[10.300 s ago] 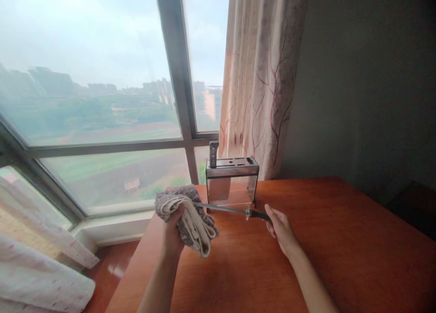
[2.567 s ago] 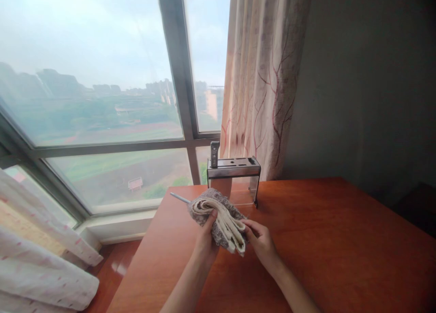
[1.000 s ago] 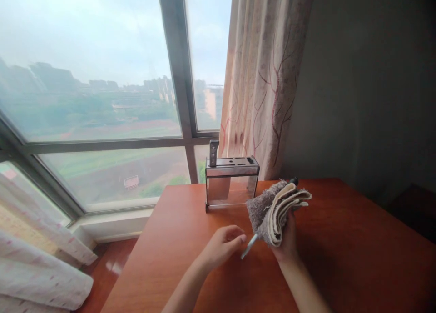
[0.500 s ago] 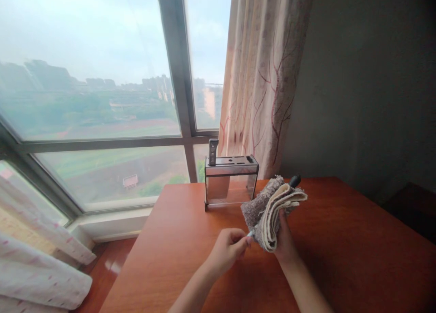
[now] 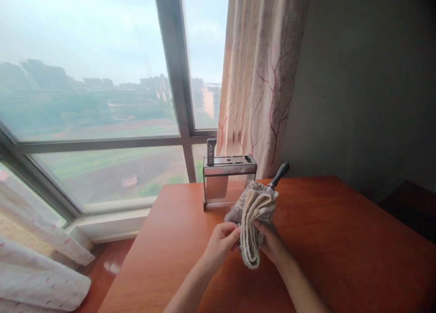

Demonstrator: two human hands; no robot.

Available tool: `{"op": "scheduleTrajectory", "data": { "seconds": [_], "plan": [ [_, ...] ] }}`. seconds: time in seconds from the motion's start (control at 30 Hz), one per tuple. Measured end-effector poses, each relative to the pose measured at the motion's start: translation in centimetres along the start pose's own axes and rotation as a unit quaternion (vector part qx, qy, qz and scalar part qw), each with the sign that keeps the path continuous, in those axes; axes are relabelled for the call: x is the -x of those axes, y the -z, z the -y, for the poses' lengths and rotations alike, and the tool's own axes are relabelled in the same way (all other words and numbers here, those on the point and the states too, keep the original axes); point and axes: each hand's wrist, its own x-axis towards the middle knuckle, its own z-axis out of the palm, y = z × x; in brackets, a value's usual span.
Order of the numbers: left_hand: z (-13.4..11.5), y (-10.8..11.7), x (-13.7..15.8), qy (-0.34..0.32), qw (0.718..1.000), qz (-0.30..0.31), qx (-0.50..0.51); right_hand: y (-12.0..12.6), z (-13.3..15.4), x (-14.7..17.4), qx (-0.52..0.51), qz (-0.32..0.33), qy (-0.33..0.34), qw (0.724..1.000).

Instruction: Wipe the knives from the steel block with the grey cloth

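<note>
My right hand (image 5: 272, 242) is closed round a folded grey towel (image 5: 254, 222) with cream edges, held above the table. The towel wraps a black-handled tool (image 5: 281, 174); its handle and a short metal collar stick out at the upper right, while its shaft is hidden in the folds. My left hand (image 5: 223, 242) pinches at the towel's left side, where the tool's far end lies, now hidden by fingers and cloth. Just behind the towel stands a clear-sided knife block (image 5: 230, 170) with a slotted top. One dark-handled knife (image 5: 211, 151) sits upright in its left end.
The brown wooden table (image 5: 170, 258) reaches to the window (image 5: 102, 167). A patterned curtain (image 5: 255, 77) hangs behind the knife block, and another curtain (image 5: 37, 276) is at the lower left. A dark wall (image 5: 350, 99) rises at the right.
The towel and my right hand have moved left and down along the tool towards my left hand. More of the black handle now shows, and the pale tip by my left fingers is covered.
</note>
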Motion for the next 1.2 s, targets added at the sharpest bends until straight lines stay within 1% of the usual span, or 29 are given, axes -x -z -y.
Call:
{"op": "scheduleTrajectory", "data": {
  "seconds": [0.07,0.17,0.3,0.37,0.43,0.5,0.6,0.67,0.77,0.9,1.07,1.2],
  "plan": [
    [0.1,0.0,0.0,0.004,1.0,0.005,-0.019,0.1,0.2,-0.1,-0.013,-0.011,0.003,1.0],
    [0.3,0.0,-0.1,0.003,0.998,0.011,-0.056,0.3,0.7,-0.4,-0.062,-0.044,0.011,0.997],
    [0.8,0.2,-0.2,-0.018,0.99,0.006,-0.141,0.9,1.2,-0.8,-0.136,-0.098,0.002,0.986],
    [0.9,0.3,-0.2,-0.03,0.982,0.009,-0.185,1.3,1.2,-1.1,-0.157,-0.108,-0.011,0.982],
    [0.9,0.3,-0.1,-0.033,0.979,0.022,-0.2,1.5,1.0,-1.3,-0.158,-0.106,-0.023,0.981],
    [0.6,0.1,0.1,-0.026,0.983,0.036,-0.179,1.6,0.7,-1.5,-0.144,-0.1,-0.026,0.984],
    [-0.1,0.0,0.2,-0.006,0.994,0.04,-0.1,1.3,0.3,-1.5,-0.113,-0.084,-0.003,0.99],
    [-0.7,0.0,0.3,0.003,0.998,0.033,-0.051,1.0,0.1,-1.4,-0.091,-0.07,0.01,0.993],
    [-1.3,0.1,0.4,0.004,1.0,0.017,-0.008,0.8,0.0,-1.1,-0.072,-0.051,0.01,0.996],
    [-1.6,0.2,0.5,0.0,1.0,0.012,0.021,0.6,0.2,-0.6,-0.084,-0.039,-0.003,0.996],
    [-1.4,0.2,0.4,-0.015,0.999,-0.007,0.036,0.5,0.4,-0.6,-0.11,-0.031,0.004,0.993],
    [-1.5,0.5,0.3,-0.025,0.999,-0.018,0.031,1.0,0.8,-1.0,-0.139,-0.06,0.002,0.988]
  ]
}}
